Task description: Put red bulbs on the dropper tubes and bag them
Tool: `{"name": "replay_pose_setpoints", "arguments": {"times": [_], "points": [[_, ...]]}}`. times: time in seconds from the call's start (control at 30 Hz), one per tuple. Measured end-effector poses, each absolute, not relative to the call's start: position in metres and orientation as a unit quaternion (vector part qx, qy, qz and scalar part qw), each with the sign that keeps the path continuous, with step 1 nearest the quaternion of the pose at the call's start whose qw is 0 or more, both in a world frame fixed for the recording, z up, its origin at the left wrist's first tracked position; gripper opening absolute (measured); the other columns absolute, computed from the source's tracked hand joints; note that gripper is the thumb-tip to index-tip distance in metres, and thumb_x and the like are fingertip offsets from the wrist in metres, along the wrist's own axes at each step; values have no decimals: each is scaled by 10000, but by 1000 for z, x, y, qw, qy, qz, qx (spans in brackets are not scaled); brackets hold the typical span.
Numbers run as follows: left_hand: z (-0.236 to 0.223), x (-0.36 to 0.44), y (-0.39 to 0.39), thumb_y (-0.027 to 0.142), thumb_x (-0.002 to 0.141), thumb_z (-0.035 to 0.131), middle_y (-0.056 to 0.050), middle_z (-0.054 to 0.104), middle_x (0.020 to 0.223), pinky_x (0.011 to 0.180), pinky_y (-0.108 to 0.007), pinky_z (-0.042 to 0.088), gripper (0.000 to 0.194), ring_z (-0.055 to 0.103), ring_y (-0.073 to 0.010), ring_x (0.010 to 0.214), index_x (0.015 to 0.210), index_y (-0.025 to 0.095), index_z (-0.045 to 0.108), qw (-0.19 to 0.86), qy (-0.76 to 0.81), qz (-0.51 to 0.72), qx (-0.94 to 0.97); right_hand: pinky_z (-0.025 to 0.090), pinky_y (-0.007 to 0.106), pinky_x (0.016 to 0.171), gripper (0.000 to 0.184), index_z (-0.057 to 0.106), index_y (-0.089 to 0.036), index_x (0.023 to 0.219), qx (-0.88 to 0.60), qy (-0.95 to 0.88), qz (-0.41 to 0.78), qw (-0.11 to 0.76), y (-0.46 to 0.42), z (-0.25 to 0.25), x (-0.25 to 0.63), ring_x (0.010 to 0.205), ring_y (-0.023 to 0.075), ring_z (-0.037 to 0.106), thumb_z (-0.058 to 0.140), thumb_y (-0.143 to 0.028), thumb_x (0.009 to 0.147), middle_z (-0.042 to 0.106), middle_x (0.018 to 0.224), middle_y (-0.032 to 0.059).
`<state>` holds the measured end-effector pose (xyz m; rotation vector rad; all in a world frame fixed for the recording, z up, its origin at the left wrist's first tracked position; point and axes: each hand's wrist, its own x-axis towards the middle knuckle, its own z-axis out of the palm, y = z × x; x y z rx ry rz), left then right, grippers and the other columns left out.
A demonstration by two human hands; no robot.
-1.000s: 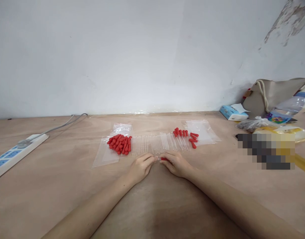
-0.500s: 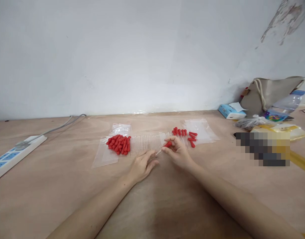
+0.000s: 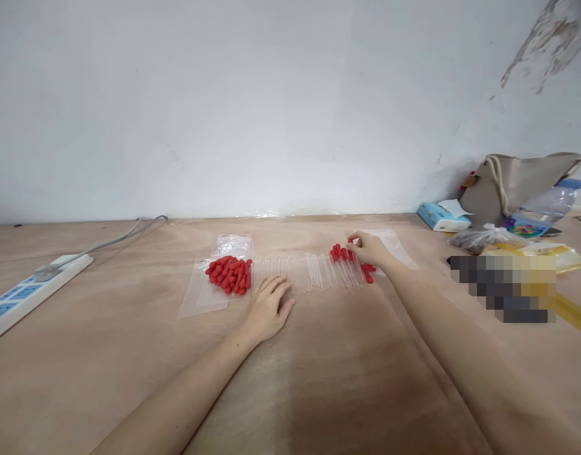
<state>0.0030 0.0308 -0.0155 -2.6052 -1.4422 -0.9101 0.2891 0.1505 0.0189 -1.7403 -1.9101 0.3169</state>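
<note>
Glass dropper tubes (image 3: 290,272) lie side by side in a long row on the wooden table. A heap of red rubber bulbs (image 3: 226,273) sits at the row's left end. At its right end several tubes carry red bulbs (image 3: 340,252), and more red bulbs (image 3: 368,272) lie just beside them. My left hand (image 3: 269,309) lies flat at the near edge of the tubes, fingers stretched and thumb apart, holding nothing. My right hand (image 3: 372,248) reaches to the right end, its fingertips closed on the red bulb of a dropper (image 3: 351,241); the tube is hard to make out.
Clear plastic bags (image 3: 200,297) lie under the left heap, and another bag (image 3: 398,246) lies beyond my right hand. A power strip (image 3: 38,297) stands at left. A tissue pack (image 3: 442,216), a grey bag (image 3: 527,183) and a plastic bottle (image 3: 550,205) are at right.
My right hand has moved right and away from me, from beside my left hand to the row's right end, with the red-bulbed dropper. My left hand now lies flatter on the table.
</note>
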Motion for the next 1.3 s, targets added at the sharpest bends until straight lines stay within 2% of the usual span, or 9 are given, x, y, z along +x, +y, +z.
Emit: {"name": "replay_pose_setpoints", "arguments": {"times": [0.23,0.37,0.5,0.7,0.97,1.13,1.3], "points": [[-17,2,32,286,821,485,-102,547,1160,976,-458,335,283,448,-239,1134,1071,166,544,9,-465,-282,-839,359,232,576,379,547,-186,1068,-653,-704,99,262,144,12,288,618,134,543,503,-396,756,609,659,8],[-16,2,32,289,823,482,-100,534,1169,975,-447,328,280,443,-239,1129,1063,160,549,11,-471,-278,-837,371,229,580,271,607,-169,937,-691,-664,66,279,140,17,312,637,137,552,506,-338,751,617,674,24],[-14,4,30,304,812,497,-86,543,1120,907,-416,364,266,458,-237,1076,1036,175,561,29,-483,-290,-825,385,249,616,209,667,-168,803,-720,-643,54,256,135,8,334,713,168,577,515,-295,736,653,755,56],[-5,3,43,346,793,509,-65,563,940,782,-389,378,203,486,-231,896,890,193,599,85,-584,-309,-746,392,258,609,230,696,-187,785,-714,-650,60,251,129,-12,335,727,187,597,508,-313,742,674,797,73],[8,21,72,297,734,530,-106,534,903,718,-413,365,153,448,-291,895,736,181,630,125,-653,-239,-707,379,260,595,181,653,-195,723,-720,-639,46,268,130,-12,332,707,181,580,524,-321,722,666,771,53],[9,33,81,279,709,500,-170,526,888,738,-452,336,218,438,-333,893,732,119,646,155,-678,-192,-692,363,262,595,187,615,-186,761,-718,-612,23,332,130,-13,327,698,171,561,495,-326,735,650,784,49],[9,39,88,274,706,501,-207,529,864,738,-461,318,256,445,-353,894,735,70,653,139,-705,-158,-678,362,283,629,173,591,-187,751,-691,-610,-22,386,126,-14,321,671,167,527,483,-322,746,632,761,37]]}}
